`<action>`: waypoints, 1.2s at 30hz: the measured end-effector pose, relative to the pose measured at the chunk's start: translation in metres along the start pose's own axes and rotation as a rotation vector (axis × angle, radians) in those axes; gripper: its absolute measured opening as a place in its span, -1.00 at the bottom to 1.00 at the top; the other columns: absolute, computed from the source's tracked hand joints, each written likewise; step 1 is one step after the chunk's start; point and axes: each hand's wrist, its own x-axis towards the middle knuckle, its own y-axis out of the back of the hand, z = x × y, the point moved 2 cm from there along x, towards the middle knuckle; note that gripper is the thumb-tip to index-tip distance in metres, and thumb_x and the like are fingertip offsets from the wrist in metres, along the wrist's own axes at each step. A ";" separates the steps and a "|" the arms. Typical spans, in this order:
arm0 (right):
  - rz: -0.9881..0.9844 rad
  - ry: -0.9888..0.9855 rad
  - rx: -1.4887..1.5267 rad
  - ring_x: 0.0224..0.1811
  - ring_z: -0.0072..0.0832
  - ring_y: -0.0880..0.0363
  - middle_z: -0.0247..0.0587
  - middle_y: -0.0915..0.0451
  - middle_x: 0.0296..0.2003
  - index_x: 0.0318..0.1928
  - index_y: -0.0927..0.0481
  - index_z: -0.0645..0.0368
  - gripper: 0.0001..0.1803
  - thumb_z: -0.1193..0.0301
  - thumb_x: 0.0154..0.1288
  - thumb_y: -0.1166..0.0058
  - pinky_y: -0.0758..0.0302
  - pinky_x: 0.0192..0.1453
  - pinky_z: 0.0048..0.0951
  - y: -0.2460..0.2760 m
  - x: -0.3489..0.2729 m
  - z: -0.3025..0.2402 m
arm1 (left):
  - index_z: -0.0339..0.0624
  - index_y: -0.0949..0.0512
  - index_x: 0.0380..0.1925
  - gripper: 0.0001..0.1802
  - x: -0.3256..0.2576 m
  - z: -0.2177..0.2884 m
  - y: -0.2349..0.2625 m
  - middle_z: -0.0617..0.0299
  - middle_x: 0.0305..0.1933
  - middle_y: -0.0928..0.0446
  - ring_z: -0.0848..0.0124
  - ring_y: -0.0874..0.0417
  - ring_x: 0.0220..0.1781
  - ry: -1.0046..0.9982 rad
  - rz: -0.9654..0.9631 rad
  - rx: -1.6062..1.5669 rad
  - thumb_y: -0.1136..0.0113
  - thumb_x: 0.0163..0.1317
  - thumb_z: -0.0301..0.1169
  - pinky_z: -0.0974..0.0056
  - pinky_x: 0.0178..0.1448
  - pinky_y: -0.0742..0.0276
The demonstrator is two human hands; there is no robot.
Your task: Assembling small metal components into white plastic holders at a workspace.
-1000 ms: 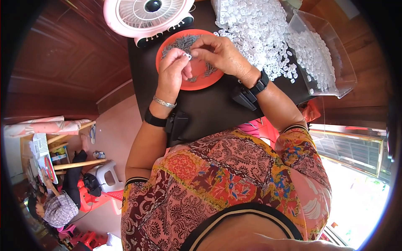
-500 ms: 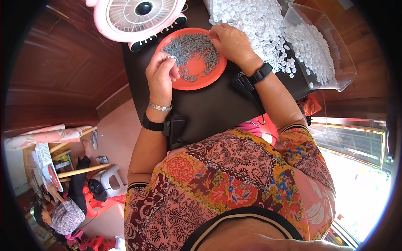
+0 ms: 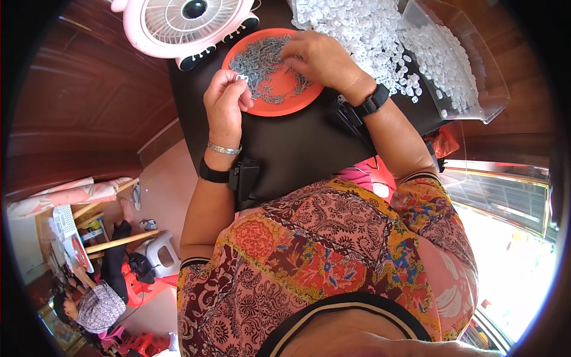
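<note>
On an orange-red round plate lies a heap of thin grey screw-like pieces, spread mostly round its far and left parts. My left hand is at the plate's left rim, thumb and fingers pinching a small white plastic piece. Over the plate's right side is my right hand, its fingers bent down and drawn together above the grey pieces; whether anything is between the fingertips I cannot make out. Just right of that hand spreads a big pile of white plastic pieces.
A pink fan stands at the far left of the black table. A clear plastic bin holding more white pieces lies at the right. Black devices are strapped to both my forearms. On the left, a person sits near a grey stool.
My right hand has moved leftward over the plate, away from its far right rim. My left hand keeps its pinch on the white plastic piece. The whole view has shifted slightly.
</note>
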 end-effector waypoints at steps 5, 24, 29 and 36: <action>-0.205 0.173 0.129 -0.21 -0.24 -0.55 -0.28 -0.54 -0.34 -0.33 -0.65 0.03 -0.87 0.35 0.07 -0.16 -0.51 -0.13 -0.27 -0.013 -0.005 -0.011 | -0.23 -0.41 -0.45 -0.94 0.000 0.000 -0.001 0.30 -0.62 -0.43 0.58 -0.40 -0.65 0.008 0.009 -0.021 -0.02 0.19 -0.49 0.52 -0.56 -0.25; -0.226 -0.261 0.891 -0.36 -0.54 -0.55 -0.34 -0.59 -0.44 -0.32 -0.59 0.25 -0.81 0.35 0.25 -0.10 -0.47 -0.22 -0.47 -0.020 -0.001 -0.014 | -0.21 -0.42 -0.44 -0.93 -0.002 0.007 -0.004 0.33 -0.61 -0.42 0.61 -0.38 -0.62 0.015 -0.034 0.001 -0.03 0.21 -0.47 0.52 -0.53 -0.23; -0.298 -0.389 1.145 -0.37 -0.74 -0.43 -0.48 -0.52 -0.45 -0.30 -0.59 0.21 -0.81 0.34 0.35 -0.05 -0.38 -0.24 -0.68 -0.013 -0.001 -0.025 | -0.21 -0.41 -0.42 -0.89 -0.006 0.008 -0.009 0.33 -0.61 -0.41 0.62 -0.37 -0.62 0.025 -0.093 0.008 -0.02 0.25 -0.42 0.52 -0.53 -0.21; -0.290 -0.458 1.290 -0.38 -0.73 -0.45 -0.48 -0.52 -0.46 -0.29 -0.59 0.18 -0.79 0.29 0.35 -0.06 -0.41 -0.26 -0.67 -0.014 -0.006 -0.036 | -0.22 -0.41 -0.44 -0.82 -0.011 0.008 -0.018 0.34 -0.63 -0.40 0.62 -0.35 -0.63 0.028 -0.162 0.037 0.00 0.28 -0.36 0.53 -0.56 -0.19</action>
